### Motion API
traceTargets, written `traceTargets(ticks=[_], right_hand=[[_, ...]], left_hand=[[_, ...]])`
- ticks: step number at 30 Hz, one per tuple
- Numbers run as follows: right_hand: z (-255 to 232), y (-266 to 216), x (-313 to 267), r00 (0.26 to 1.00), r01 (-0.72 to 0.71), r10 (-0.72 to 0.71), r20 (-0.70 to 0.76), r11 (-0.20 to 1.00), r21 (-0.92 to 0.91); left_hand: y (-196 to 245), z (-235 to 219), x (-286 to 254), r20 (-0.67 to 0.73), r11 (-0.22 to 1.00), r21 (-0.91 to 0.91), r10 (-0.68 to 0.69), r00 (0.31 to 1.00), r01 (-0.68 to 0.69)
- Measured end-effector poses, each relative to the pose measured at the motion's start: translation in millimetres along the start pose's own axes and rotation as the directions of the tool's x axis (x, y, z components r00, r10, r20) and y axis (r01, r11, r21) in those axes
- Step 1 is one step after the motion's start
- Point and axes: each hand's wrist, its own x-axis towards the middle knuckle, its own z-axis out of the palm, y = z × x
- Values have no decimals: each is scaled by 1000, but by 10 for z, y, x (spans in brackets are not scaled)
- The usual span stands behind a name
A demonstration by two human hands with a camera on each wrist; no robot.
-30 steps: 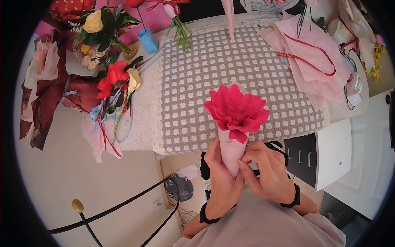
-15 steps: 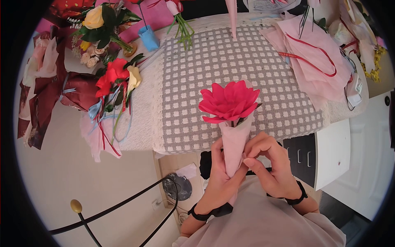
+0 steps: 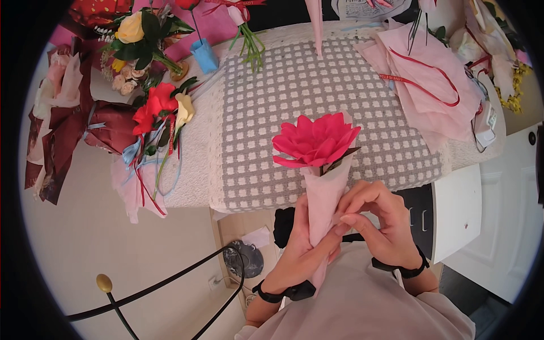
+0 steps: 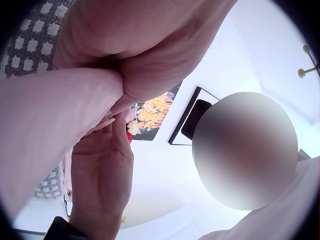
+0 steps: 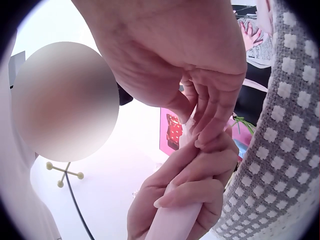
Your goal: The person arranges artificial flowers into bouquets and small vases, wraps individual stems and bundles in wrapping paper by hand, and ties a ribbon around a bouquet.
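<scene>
A bright pink artificial flower (image 3: 317,141) stands at the top of a pale pink paper cone (image 3: 324,195), with a dark green leaf showing at its right. My left hand (image 3: 297,249) grips the cone around its lower part, and the tapered end sticks out below the hand. On the cone's right side, my right hand (image 3: 382,221) pinches the paper's edge between thumb and fingertips. From the right wrist view, the left fingers (image 5: 195,172) wrap over the paper tube, right beside the pinching fingertips. The flower head is hidden in both wrist views.
A grey-and-white checked cloth (image 3: 317,85) covers the table ahead. Pink paper sheets (image 3: 428,85) with a red ribbon lie at right. Red and cream flowers (image 3: 161,107) and a dark red wrapped bouquet (image 3: 110,124) lie at left. A black-and-white drawer unit (image 3: 453,215) stands at right.
The flower has tipped so its side shows, and more of the cone is visible. The left wrist has shifted left and the right hand slightly right, still pinching at the cone's side.
</scene>
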Motion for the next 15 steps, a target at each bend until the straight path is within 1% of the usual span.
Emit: traceTargets(ticks=[1, 5, 7, 11, 13, 15], right_hand=[[-9, -8, -9, 999, -31, 32, -10, 999, 32], [-57, -3, -28, 999, -38, 39, -28, 998, 51], [-82, -12, -34, 998, -45, 51, -40, 989, 139], [-134, -26, -38, 998, -54, 58, -27, 991, 122], [-150, -35, -28, 998, -54, 57, -29, 994, 100], [-152, -40, -28, 997, -69, 73, -31, 991, 112]], left_hand=[[-4, -2, 2, 23, 1000, -10, -1, 1000, 1], [35, 32, -2, 25, 1000, 17, 4, 1000, -4], [44, 49, 3, 46, 1000, 20, -22, 999, 21], [-12, 53, 14, 56, 1000, 6, -15, 998, 14], [5, 62, 13, 53, 999, 2, -47, 997, 47], [11, 61, 6, 60, 999, -9, -48, 997, 49]])
